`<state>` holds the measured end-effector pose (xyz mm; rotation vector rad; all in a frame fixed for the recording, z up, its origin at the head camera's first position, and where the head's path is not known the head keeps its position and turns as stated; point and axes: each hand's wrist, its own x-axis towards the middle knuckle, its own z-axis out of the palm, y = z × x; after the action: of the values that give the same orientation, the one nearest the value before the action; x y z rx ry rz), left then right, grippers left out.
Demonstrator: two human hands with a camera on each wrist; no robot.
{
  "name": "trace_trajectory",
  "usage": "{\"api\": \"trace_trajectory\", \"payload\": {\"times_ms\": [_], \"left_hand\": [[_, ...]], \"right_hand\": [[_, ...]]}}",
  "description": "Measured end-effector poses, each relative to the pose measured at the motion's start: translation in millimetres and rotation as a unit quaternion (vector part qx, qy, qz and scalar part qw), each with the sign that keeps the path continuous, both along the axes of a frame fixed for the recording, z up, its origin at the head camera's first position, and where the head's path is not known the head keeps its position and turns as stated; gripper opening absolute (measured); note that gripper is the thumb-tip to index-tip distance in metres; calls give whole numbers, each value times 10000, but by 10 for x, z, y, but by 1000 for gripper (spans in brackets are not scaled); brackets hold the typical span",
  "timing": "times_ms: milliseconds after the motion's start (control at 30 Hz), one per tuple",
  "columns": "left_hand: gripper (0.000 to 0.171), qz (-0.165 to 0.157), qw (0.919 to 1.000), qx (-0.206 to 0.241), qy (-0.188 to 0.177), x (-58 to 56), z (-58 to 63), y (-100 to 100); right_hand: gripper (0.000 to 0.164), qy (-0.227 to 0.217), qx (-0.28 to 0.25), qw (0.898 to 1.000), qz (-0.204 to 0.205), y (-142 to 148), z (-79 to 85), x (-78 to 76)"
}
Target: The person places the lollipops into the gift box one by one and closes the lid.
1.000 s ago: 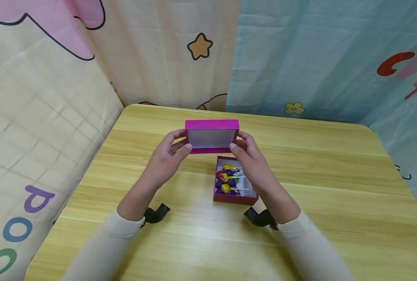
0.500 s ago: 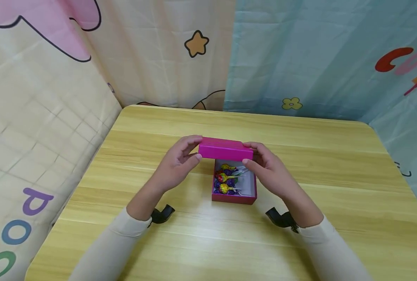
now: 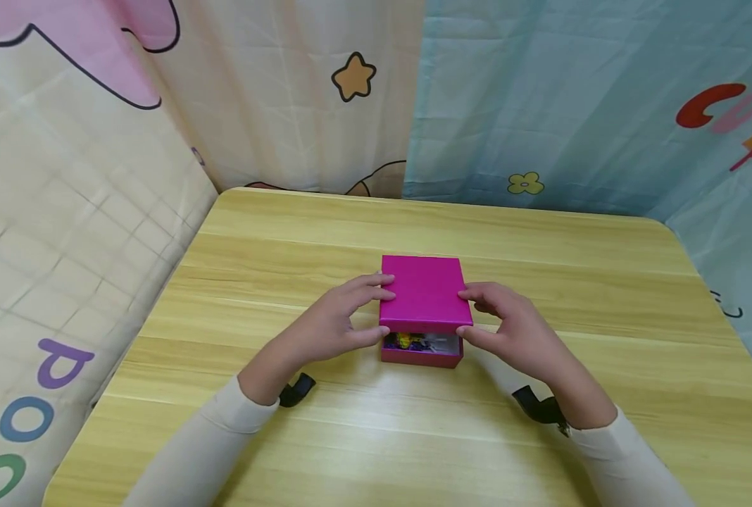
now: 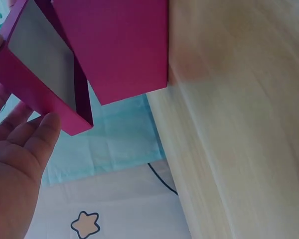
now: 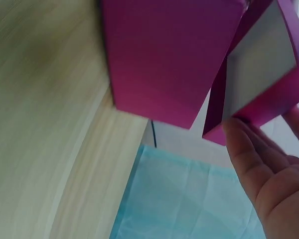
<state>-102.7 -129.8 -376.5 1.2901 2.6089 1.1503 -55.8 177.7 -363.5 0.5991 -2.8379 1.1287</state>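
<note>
A bright pink box lid (image 3: 423, 290) is held tilted over an open pink box (image 3: 419, 358), its front edge above the box's front part. Through the gap at the front, lollipops (image 3: 405, 341) in yellow and purple wrappers show; the rest are hidden under the lid. My left hand (image 3: 331, 322) grips the lid's left side, thumb at the front corner. On the opposite side my right hand (image 3: 517, 328) holds it by thumb and fingers. Both wrist views show the lid's pale inside and the outer wall of the box (image 4: 119, 50), with the lid apart from it.
The box stands on a light wooden table (image 3: 376, 436). Printed cloth curtains (image 3: 287, 105) hang behind the table and at its sides. Black straps (image 3: 541, 407) from the wrist cameras stick out below the wrists.
The lid was upright with its inside facing me behind the box. Both hands have turned it over, top up, and brought it closer, above the box. The box has stayed in place.
</note>
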Motion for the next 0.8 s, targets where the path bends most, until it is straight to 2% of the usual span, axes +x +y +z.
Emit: {"api": "trace_trajectory", "payload": {"times_ms": [333, 800], "left_hand": [[47, -187, 9942, -972, 421, 61, -49, 72], [46, -279, 9920, -1154, 438, 93, -64, 59]], "right_hand": [[49, 110, 889, 9959, 109, 55, -104, 93], [50, 110, 1163, 9931, 136, 18, -114, 144]]}}
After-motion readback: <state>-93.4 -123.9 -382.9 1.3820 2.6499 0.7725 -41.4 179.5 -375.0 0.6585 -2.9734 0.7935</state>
